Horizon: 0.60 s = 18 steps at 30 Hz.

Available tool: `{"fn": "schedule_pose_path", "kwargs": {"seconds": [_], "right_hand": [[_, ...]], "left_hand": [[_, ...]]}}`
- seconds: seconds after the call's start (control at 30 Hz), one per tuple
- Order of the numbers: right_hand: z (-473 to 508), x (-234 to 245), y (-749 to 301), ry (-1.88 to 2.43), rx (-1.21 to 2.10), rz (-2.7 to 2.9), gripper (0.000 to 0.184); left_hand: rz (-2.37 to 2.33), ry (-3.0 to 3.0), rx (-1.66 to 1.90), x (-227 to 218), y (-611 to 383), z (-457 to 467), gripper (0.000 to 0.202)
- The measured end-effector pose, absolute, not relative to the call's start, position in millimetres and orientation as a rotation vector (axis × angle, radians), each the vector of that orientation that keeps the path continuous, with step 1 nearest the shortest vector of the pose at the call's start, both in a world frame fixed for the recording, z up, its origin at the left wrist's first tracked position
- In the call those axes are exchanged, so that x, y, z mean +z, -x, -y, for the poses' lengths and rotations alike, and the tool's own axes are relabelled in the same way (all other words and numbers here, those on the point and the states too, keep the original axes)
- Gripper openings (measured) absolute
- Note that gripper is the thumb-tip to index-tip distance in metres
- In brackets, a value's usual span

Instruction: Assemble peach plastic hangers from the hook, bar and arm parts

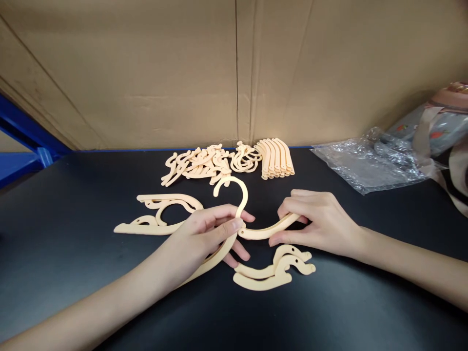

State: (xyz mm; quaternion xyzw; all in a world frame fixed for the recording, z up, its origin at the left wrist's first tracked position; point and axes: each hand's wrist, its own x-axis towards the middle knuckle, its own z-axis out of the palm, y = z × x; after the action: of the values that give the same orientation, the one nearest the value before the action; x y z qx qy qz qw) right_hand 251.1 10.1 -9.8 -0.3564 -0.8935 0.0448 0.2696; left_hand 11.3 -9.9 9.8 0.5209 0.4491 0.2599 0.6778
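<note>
Between my hands is a cream plastic folding hanger (245,192), its hook pointing up. My left hand (212,231) pinches it at the joint below the hook, thumb in front; one arm of the hanger runs down behind that hand. My right hand (318,219) grips the end of the other hanger arm (268,231), which reaches out to the right. Two curved cream pieces (263,282) with small holes lie side by side below the hands. Left of my left hand lies a folded hanger (161,227), partly covered by the hand.
At the back are a loose pile of curved cream pieces (201,163), a cluster of hooks (245,158) and a neat stack of hanger arms (276,158). A clear plastic bag (360,161) and a patterned bag (446,122) sit at right. Cardboard (146,73) walls the black table's (66,209) back.
</note>
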Motion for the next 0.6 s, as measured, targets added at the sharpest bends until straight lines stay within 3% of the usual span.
{"fn": "schedule_pose_path", "kwargs": {"seconds": [0.37, 0.6], "right_hand": [[-13, -12, -251, 0.955, 0.026, 2.406, 0.046], [-12, -11, -251, 0.975, -0.124, 2.415, 0.046]], "left_hand": [[-1.027, -1.068, 0.557, 16, -7, 9, 0.042], [-1.021, -1.066, 0.507, 20, -8, 7, 0.036]]}}
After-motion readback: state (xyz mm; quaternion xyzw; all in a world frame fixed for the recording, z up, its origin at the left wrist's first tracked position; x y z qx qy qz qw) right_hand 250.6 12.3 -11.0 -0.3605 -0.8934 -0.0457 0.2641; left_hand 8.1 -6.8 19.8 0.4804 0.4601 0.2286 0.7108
